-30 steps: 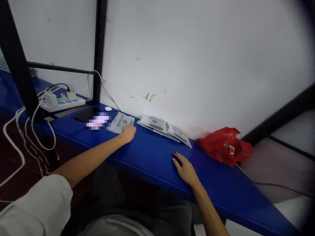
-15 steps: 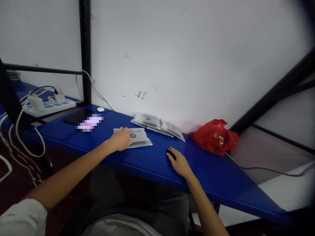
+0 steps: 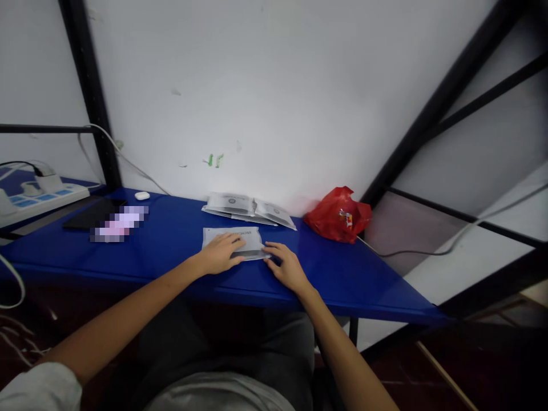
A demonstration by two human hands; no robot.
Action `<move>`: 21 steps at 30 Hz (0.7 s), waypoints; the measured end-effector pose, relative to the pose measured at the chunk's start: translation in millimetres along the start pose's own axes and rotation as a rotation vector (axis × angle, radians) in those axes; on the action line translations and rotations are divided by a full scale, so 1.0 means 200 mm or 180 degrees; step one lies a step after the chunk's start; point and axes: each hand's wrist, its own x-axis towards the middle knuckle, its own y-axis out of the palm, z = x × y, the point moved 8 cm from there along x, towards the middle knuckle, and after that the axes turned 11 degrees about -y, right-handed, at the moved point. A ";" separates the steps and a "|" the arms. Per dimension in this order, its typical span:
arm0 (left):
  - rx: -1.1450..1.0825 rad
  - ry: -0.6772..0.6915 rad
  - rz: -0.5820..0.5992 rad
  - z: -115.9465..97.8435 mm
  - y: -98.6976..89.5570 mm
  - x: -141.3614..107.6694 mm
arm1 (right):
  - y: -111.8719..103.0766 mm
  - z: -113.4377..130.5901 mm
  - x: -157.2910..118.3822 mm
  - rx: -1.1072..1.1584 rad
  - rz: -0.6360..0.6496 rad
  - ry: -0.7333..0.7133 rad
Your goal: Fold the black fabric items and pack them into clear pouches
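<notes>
Against a white wall [image 3: 278, 85] stands a blue desk [image 3: 368, 279], with a pale, flat packet [image 3: 254, 240] lying near its front edge, in front of the person. Left of centre, the left forearm slants in from the lower left, and the left hand [image 3: 220, 253] rests palm down over the packet's left and middle part, its fingers loosely spread on top. From the lower right comes the right forearm; the right hand [image 3: 287, 269] lies low over the desk with thumb and fingers a little apart, its tips at the packet's right end. Whether they pinch that edge, I cannot tell. Just behind the packet, more pouches [image 3: 232, 201] lie overlapping by the wall. Farther right sits a crumpled red bag [image 3: 331, 217]; well to the left are a phone [image 3: 120, 224] with a blurred screen, a dark tablet [image 3: 85, 218] and a small white case [image 3: 142, 196].
</notes>
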 end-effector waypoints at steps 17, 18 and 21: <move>0.0839 0.0731 -0.0731 -0.17 0.01 -0.01 | -0.08 0.05 0.01 -0.0005 -0.0604 -0.0235; 0.0796 0.0717 -0.0753 -0.16 0.00 -0.01 | -0.08 0.06 0.01 -0.0007 -0.0624 -0.0242; 0.0657 0.0733 -0.0837 -0.13 -0.02 -0.02 | -0.08 0.07 0.02 -0.0038 -0.0624 -0.0287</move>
